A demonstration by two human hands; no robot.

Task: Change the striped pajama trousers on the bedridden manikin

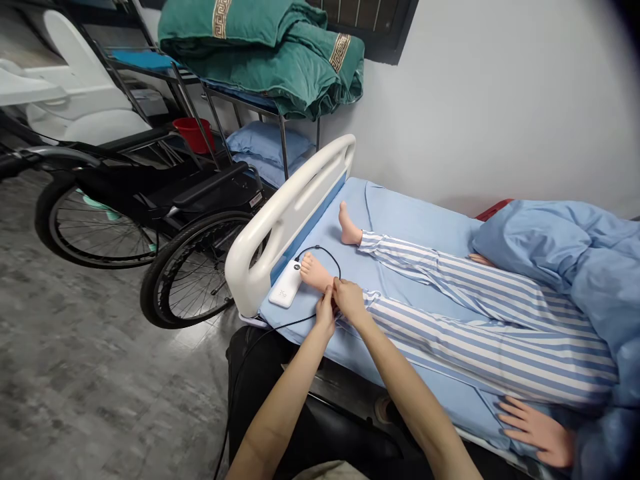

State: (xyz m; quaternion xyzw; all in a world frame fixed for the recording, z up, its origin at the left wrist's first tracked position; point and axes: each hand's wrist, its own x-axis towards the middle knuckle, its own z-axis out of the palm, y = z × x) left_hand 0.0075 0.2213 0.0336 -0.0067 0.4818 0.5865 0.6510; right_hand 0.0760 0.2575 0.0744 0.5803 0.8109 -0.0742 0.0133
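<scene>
A mannequin in blue-and-white striped trousers (440,327) lies on the bed. At the ankle of its nearer bare foot (316,272), my left hand (326,313) and my right hand (350,300) are close together. Both have their fingers bent in against the ankle, closed on it; the undersides of the fingers are hidden. Just past the toes lies a white power bank (286,288) with digits on its face. A black cable (327,252) is plugged into it and loops behind the foot. The mannequin's other foot (349,227) rests farther back, toes up.
A white bed end board (290,200) rises at the left. Beyond it stand a black wheelchair (195,200) and a rack with folded green quilts (270,60). A blue quilt (565,247) covers the mannequin's upper part. Its hand (537,430) lies at the near edge.
</scene>
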